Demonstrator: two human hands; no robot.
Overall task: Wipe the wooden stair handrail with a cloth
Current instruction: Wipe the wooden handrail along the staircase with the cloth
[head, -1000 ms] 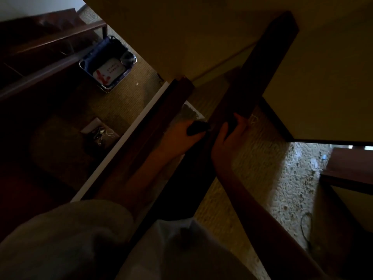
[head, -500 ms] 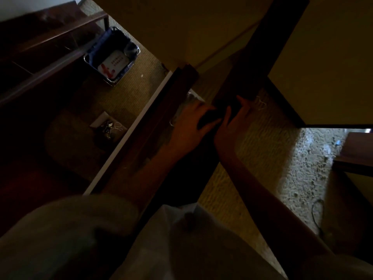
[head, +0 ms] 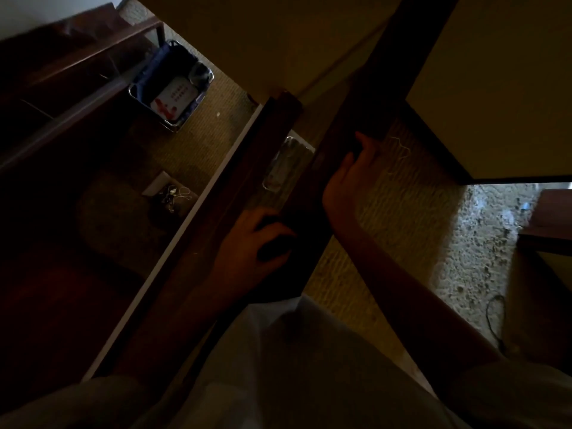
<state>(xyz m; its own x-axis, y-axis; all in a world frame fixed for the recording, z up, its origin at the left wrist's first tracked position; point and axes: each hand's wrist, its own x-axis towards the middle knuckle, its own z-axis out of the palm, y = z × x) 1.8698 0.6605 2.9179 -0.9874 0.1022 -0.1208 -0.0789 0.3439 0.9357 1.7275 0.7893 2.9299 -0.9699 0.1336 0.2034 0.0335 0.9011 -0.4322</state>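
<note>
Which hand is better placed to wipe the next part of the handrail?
Left. The left hand grips the dark cloth on the dark wooden handrail; the right hand only holds the rail farther along.

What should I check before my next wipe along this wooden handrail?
1. Cloth in left hand: ok, the fingers curl round a dark wad.
2. Cloth on the handrail: ok, it presses against the rail's left side.
3. Right hand steadying: ok, it grips the handrail's right edge, higher up.
4. Stretch above the cloth free: not ok, the right hand grips there.
5. Dust left on the handrail: cannot tell, too dark.
</note>
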